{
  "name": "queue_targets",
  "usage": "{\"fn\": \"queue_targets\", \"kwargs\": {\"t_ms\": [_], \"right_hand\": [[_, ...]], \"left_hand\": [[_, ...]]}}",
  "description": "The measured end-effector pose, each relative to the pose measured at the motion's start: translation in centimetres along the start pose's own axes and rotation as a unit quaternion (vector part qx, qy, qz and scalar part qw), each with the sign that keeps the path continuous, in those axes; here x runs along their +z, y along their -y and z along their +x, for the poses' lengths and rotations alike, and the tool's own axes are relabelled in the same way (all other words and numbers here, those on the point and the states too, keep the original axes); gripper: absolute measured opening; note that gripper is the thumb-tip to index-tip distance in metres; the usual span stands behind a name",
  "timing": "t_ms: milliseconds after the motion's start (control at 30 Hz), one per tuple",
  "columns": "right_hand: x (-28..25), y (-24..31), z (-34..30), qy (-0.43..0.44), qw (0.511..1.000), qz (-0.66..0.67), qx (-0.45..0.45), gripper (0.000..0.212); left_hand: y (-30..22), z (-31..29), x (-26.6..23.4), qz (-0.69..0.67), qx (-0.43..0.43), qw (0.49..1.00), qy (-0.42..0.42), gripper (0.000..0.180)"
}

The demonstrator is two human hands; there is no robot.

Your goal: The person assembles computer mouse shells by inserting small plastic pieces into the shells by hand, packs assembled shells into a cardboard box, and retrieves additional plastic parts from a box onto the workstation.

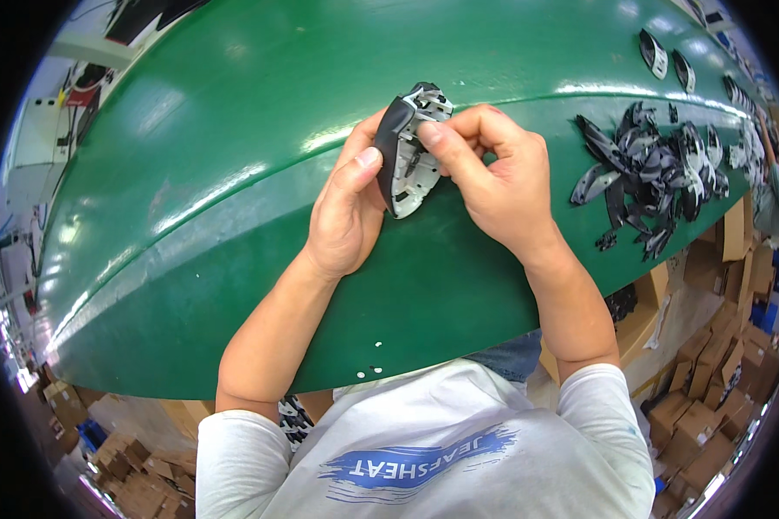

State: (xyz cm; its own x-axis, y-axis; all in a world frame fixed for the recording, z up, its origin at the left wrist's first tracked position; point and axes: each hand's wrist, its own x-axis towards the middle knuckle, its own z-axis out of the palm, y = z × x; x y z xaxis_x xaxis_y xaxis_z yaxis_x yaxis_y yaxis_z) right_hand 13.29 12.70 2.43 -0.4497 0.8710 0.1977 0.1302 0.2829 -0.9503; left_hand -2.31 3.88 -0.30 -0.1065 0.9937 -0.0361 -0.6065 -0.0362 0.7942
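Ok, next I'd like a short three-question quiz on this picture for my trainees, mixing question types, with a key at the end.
1. True or false: the left hand holds the black-and-white part by its dark outer side.

2. Multiple choice: where does the heap of loose black and grey parts lie?
A) On the person's left
B) On the person's right
C) Between the person's forearms

3. Fill in the blank: the colour of the table is ____.

Key: 1. True; 2. B; 3. green
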Motion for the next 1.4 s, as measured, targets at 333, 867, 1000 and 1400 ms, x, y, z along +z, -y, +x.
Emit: {"fn": "queue_targets", "kwargs": {"t_ms": [333, 867, 1000, 1400], "right_hand": [[1.1, -1.7, 0.2, -0.097, 0.941, -0.210, -0.246, 0.026], [0.4, -1.9, 0.2, -0.049, 0.978, -0.143, -0.144, 0.023], [-0.5, -1.6, 0.3, 0.003, 0.981, -0.113, -0.158, 0.019], [0.2, -2.0, 0.3, -0.034, 0.972, -0.156, -0.171, 0.020]], "left_hand": [[0.5, -0.3, -0.2, 0.046, -0.008, 0.999, 0.009, 0.058], [1.6, -0.6, 1.0, 0.236, 0.071, 0.964, -0.101, 0.052], [1.3, -0.8, 1.1, 0.202, 0.060, 0.970, -0.123, 0.049], [1.8, -0.8, 1.1, 0.242, 0.094, 0.957, -0.128, 0.046]]}}
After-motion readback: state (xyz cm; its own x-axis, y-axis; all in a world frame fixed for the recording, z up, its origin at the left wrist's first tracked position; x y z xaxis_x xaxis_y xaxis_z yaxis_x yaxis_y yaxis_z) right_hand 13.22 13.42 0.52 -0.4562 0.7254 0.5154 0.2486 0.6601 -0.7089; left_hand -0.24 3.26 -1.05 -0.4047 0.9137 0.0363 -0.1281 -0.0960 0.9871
